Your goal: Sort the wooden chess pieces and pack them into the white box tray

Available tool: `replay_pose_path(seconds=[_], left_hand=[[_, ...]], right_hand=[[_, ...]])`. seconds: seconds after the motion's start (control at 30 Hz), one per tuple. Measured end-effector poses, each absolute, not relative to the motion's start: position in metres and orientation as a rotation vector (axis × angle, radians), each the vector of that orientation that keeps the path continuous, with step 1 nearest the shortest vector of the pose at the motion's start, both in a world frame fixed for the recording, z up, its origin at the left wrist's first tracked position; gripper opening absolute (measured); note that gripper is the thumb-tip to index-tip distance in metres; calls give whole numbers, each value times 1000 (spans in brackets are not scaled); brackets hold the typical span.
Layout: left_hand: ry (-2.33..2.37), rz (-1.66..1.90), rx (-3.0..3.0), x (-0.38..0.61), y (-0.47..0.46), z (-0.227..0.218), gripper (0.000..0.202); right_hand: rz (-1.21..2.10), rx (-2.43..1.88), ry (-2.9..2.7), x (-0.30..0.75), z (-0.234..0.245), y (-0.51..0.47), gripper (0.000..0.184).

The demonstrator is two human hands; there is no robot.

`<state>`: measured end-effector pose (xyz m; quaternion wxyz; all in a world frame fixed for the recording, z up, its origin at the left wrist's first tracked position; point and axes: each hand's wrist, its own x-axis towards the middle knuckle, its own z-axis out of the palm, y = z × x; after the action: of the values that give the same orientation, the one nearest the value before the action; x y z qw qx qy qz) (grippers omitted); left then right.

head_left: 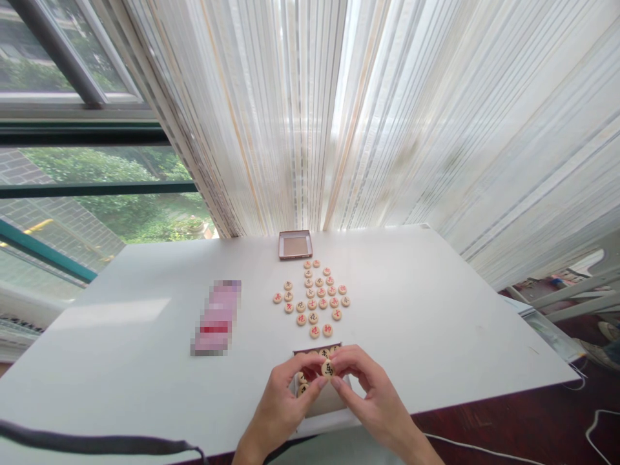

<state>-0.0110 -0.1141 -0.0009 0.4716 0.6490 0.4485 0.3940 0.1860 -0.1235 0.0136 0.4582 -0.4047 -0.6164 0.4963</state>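
Both of my hands meet over a small open box at the near edge of the white table. Between the fingertips of my left hand and my right hand sits a round wooden chess piece with a dark character. More pieces lie inside the box under my fingers. Beyond the box, several round pieces with red and dark characters are spread loosely on the table.
A square box lid lies at the far side of the table by the striped curtain. A blurred pink packet lies to the left. A window is at left, a dark strap at the bottom left.
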Motion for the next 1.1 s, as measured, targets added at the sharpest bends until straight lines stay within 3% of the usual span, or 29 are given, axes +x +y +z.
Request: replay_pose_path(seconds=[0.47, 0.7, 1.1], left_hand=[[1309, 1011, 1911, -38, -114, -20, 22], [1431, 790, 2059, -50, -124, -24, 41], [1467, 739, 2092, -42, -129, -15, 33]], right_hand=[[1223, -1061, -1447, 196, 1, -114, 23], [1181, -1199, -1409, 215, -14, -99, 27], [1227, -1187, -1396, 213, -9, -100, 26]])
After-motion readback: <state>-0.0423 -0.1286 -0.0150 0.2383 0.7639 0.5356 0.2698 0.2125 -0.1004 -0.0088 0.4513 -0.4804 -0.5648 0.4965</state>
